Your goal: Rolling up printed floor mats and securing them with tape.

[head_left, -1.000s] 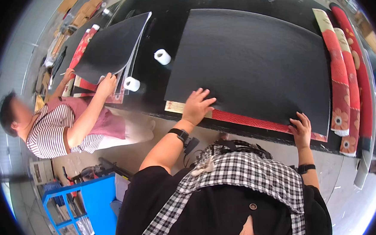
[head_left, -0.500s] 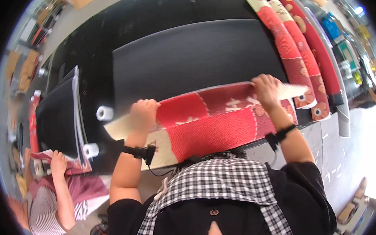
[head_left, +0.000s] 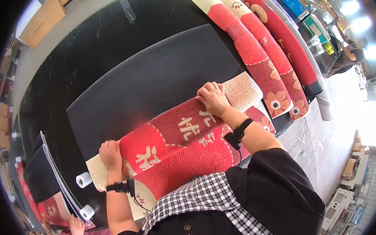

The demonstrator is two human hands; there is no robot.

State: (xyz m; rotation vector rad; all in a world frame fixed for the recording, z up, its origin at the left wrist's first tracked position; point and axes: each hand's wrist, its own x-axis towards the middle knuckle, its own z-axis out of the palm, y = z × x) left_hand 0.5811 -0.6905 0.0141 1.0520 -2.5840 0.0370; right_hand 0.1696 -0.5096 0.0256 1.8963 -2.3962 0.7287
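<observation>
A red, maroon and cream patterned floor mat [head_left: 185,163] lies along the near table edge, its upper part curled into a band. My left hand [head_left: 111,156] is closed on the band's cream left end. Toward the other end, my right hand [head_left: 213,99] grips the top edge where maroon meets cream, fingers over it and thumb hidden. Beyond both hands a smooth dark sheet [head_left: 151,79] lies flat; I cannot tell whether it belongs to this mat.
Several rolled mats [head_left: 252,49] lie along the table's right side. Two white rolls [head_left: 83,180] of tape or film stand at left. A co-worker's hand [head_left: 77,227] touches another mat [head_left: 52,210] at lower left. Cardboard [head_left: 41,23] stands beyond the black table [head_left: 105,32].
My view has swung, so the table appears tilted and the rolled mats sit further left. The curled band has come down toward me, showing more of its patterned face. Both hands keep their grip.
</observation>
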